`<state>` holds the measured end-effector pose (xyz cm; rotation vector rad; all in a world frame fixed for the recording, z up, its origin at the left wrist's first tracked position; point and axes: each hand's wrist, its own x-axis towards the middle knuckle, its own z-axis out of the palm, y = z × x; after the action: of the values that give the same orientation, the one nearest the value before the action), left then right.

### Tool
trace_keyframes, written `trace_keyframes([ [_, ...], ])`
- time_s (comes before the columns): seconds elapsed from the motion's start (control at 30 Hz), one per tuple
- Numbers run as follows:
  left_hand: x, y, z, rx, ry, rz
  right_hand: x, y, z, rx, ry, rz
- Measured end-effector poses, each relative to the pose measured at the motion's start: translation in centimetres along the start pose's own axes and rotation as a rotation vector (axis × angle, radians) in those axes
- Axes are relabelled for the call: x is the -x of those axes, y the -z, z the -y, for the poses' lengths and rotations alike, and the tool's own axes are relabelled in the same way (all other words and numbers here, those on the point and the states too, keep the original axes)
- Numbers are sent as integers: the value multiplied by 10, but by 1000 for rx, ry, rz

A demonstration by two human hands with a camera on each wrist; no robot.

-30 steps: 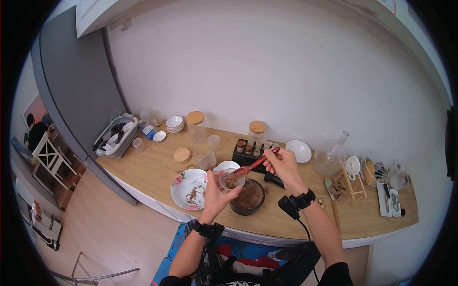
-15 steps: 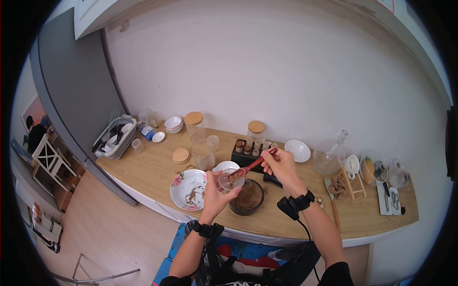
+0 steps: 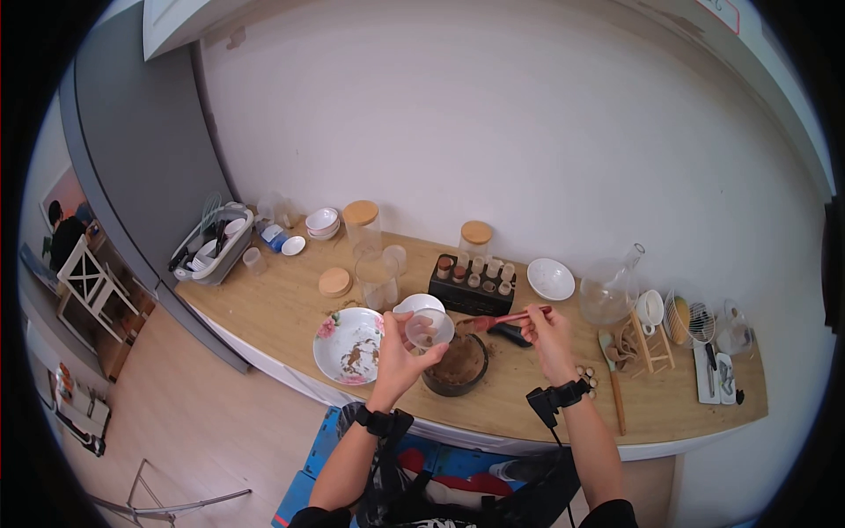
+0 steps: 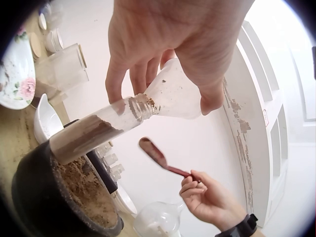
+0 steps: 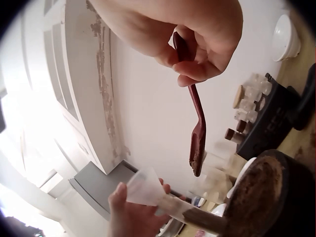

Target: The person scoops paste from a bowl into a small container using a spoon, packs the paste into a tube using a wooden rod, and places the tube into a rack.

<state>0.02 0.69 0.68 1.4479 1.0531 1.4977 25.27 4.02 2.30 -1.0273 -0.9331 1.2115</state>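
Observation:
My left hand grips a clear plastic funnel between thumb and fingers, its mouth tilted. The funnel's spout sits in a clear tube partly filled with brown powder. Only specks of powder cling inside the funnel. The tube's lower end overlaps the rim of a black bowl holding more brown powder. My right hand pinches the handle of a dark red spoon, held to the right of the funnel, above the bowl's far side. A little powder coats the spoon's scoop.
A flowered plate with brown bits lies left of the bowl, a white dish behind it. Close by stand a black rack of small tubes, a black handle and a tall clear jar. A glass flask stands further right.
My right hand has drawn the spoon out of the funnel and moved right and down with it. The clump of powder in the funnel has mostly gone. My left hand holds its place.

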Motion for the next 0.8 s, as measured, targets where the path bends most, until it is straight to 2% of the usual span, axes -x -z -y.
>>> trace_keyframes([
  [0.1,0,-1,1,1,-3,1,6,12,-35,159,-99,13],
  [0.2,0,-1,0,9,-7,1,16,12,-55,224,-117,34],
  [0.33,0,0,0,17,5,5,11,18,-72,98,-121,89],
  [0.43,0,0,3,3,6,2,14,18,-78,214,-51,103],
  [0.57,-1,2,4,4,-10,2,7,21,-79,208,-51,40],
  [0.73,1,0,3,11,18,-10,11,13,-78,419,-5,26],
  [0.8,0,0,6,17,6,-2,9,16,-85,416,-9,26],
])
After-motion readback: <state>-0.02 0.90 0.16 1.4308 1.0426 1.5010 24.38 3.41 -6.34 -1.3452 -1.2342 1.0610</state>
